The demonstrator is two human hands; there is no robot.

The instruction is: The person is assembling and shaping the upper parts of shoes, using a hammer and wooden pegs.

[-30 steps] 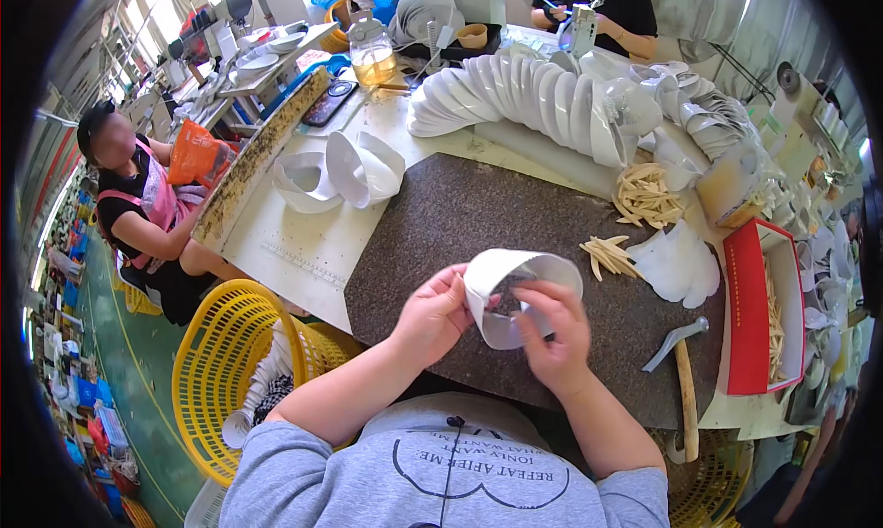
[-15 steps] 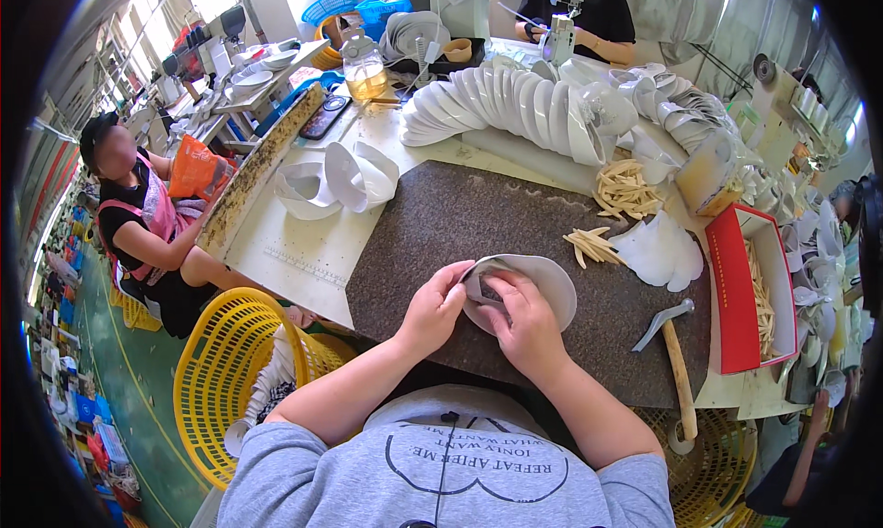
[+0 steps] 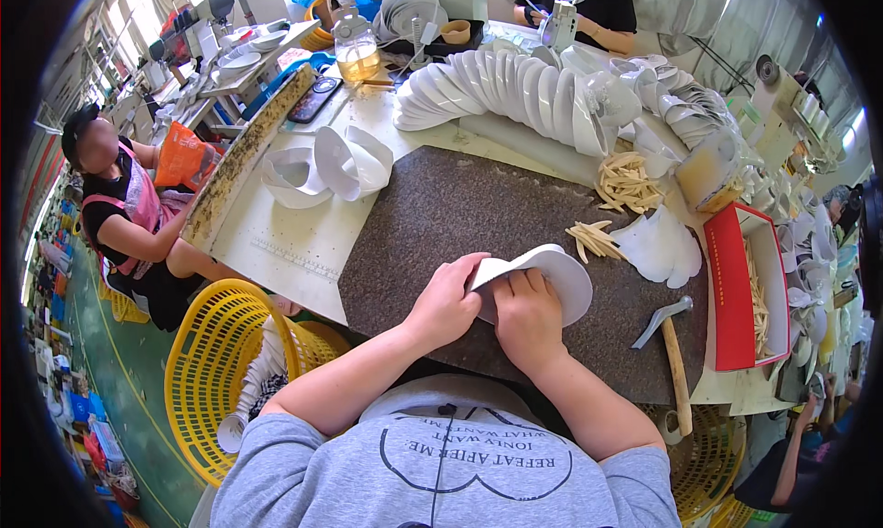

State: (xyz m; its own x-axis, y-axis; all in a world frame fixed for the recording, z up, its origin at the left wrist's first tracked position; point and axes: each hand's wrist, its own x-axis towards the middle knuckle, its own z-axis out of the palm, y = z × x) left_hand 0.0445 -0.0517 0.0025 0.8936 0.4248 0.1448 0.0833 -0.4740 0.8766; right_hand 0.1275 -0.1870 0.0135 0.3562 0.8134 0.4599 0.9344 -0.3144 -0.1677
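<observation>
A white shoe upper (image 3: 570, 284), curved into a loop with a pale grey lining, is held over the front of a dark stone slab (image 3: 432, 215). My left hand (image 3: 446, 303) grips its left edge, thumb and fingers closed on it. The fingers of my right hand (image 3: 531, 318) are curled inside the loop and pressed against the piece; their tips are hidden. Right of my hands lie a small pile of tan strips (image 3: 593, 241), a fan of white flat pieces (image 3: 660, 247) and a hammer (image 3: 676, 362) with a wooden handle.
A long row of stacked white uppers (image 3: 515, 96) runs along the back. A red box (image 3: 736, 298) of tan strips stands at right. Two looped uppers (image 3: 345, 165), a phone (image 3: 315, 100) and a jar (image 3: 357, 54) are at left. Yellow baskets (image 3: 198, 372) flank me; a seated person (image 3: 133, 197) works left.
The upper has been tilted and turned in my hands, its opening now hidden behind a raised edge. My right hand has curled further into it. The whole view has shifted slightly.
</observation>
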